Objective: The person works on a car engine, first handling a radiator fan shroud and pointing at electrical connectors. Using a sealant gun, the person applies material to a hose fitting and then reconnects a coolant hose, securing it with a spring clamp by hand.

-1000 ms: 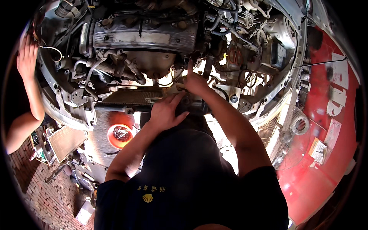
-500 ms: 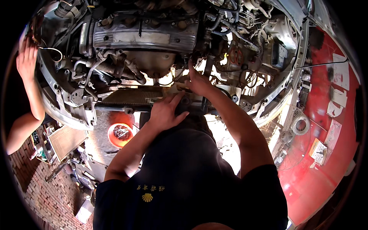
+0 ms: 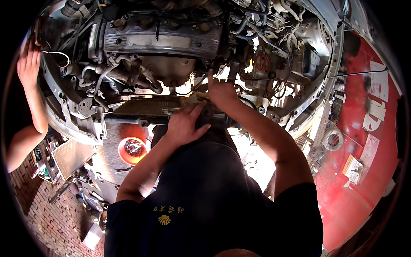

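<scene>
A car's engine (image 3: 169, 40) fills the top middle, with a radiator (image 3: 147, 107) in front of it. My left hand (image 3: 186, 124) lies on the front crossbar by the radiator's right end, fingers flat and thumb spread. Past it, my right hand (image 3: 221, 93) is down in the gap between radiator and engine. Its index finger points up toward dark parts at the engine's lower right corner, while the other fingers are curled and mostly hidden. Whatever they hold cannot be made out. A pale tan piece (image 3: 194, 98) sits between my hands.
At the far left, another person's hand (image 3: 29, 64) reaches to the car body. An orange bucket (image 3: 132, 150) of small metal parts stands on the floor, near a detached radiator-like panel (image 3: 72, 156). Right are wire fan guards (image 3: 332, 139), a red surface with papers (image 3: 353, 169), and hoses (image 3: 278, 85).
My right hand has shifted slightly down and left, and its elbow has swung outward to the right. My left hand stays in place on the crossbar.
</scene>
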`<action>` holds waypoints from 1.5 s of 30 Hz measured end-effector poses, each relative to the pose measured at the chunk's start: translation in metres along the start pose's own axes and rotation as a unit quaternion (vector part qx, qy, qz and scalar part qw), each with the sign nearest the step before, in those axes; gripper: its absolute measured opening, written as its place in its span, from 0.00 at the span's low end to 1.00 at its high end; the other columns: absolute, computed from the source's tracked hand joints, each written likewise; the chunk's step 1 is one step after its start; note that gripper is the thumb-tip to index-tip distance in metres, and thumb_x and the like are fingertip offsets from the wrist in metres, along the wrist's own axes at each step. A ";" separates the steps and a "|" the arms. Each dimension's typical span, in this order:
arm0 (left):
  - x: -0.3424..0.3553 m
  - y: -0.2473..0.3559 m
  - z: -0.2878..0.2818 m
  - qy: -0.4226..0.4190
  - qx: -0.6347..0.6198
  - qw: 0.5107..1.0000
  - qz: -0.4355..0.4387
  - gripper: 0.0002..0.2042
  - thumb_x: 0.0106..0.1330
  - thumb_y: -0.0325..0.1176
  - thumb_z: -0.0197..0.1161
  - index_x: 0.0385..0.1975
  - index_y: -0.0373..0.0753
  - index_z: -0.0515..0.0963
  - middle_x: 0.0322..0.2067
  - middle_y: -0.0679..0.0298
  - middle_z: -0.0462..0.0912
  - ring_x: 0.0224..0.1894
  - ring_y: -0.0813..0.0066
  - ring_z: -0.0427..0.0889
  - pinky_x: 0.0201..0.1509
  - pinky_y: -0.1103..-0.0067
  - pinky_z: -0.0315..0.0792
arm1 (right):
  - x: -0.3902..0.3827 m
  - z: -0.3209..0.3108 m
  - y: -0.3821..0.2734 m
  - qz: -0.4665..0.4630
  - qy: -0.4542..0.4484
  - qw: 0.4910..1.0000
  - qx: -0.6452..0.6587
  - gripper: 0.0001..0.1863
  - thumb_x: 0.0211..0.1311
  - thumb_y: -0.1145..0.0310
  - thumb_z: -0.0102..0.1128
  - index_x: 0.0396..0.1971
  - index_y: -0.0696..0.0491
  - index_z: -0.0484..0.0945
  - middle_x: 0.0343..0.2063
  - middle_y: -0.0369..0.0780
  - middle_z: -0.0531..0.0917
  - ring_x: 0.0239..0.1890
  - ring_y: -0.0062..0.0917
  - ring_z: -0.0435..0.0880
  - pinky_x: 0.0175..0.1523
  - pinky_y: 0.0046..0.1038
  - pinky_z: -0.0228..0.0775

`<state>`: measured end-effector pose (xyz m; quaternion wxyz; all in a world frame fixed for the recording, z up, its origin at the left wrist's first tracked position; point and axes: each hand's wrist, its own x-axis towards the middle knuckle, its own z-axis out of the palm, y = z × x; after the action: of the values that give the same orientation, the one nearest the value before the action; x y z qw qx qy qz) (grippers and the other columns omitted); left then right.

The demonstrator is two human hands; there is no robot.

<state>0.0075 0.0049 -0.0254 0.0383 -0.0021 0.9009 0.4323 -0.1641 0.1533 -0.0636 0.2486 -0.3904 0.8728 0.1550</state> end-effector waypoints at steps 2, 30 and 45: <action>0.000 -0.001 0.002 0.007 -0.006 1.000 0.004 0.38 0.62 0.55 0.72 0.70 0.43 0.72 0.51 0.47 0.84 0.43 0.44 0.88 0.47 0.59 0.83 | 0.001 0.002 0.000 0.005 -0.001 1.000 0.024 0.48 0.66 0.66 0.59 0.81 0.63 0.45 0.47 0.52 0.88 0.39 0.39 0.91 0.40 0.40 0.84; 0.002 0.002 -0.002 -0.010 -0.012 1.000 -0.007 0.39 0.63 0.56 0.72 0.72 0.45 0.70 0.54 0.38 0.82 0.49 0.37 0.86 0.53 0.57 0.82 | 0.021 0.040 0.029 0.163 -0.030 0.519 0.839 0.41 0.74 0.70 0.57 0.82 0.46 0.51 0.42 0.37 0.86 0.33 0.18 0.79 0.34 0.25 0.70; 0.002 -0.001 0.001 0.015 -0.004 1.000 0.014 0.39 0.62 0.56 0.72 0.71 0.44 0.71 0.52 0.44 0.84 0.42 0.42 0.88 0.45 0.58 0.83 | 0.019 0.012 0.004 -0.025 0.080 0.995 -0.056 0.45 0.65 0.68 0.59 0.80 0.63 0.53 0.30 0.44 0.89 0.29 0.34 0.90 0.36 0.43 0.81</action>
<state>0.0053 0.0054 -0.0268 0.0183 0.0038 0.8995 0.4365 -0.1748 0.1500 -0.0834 0.1599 -0.4369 0.8696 0.1655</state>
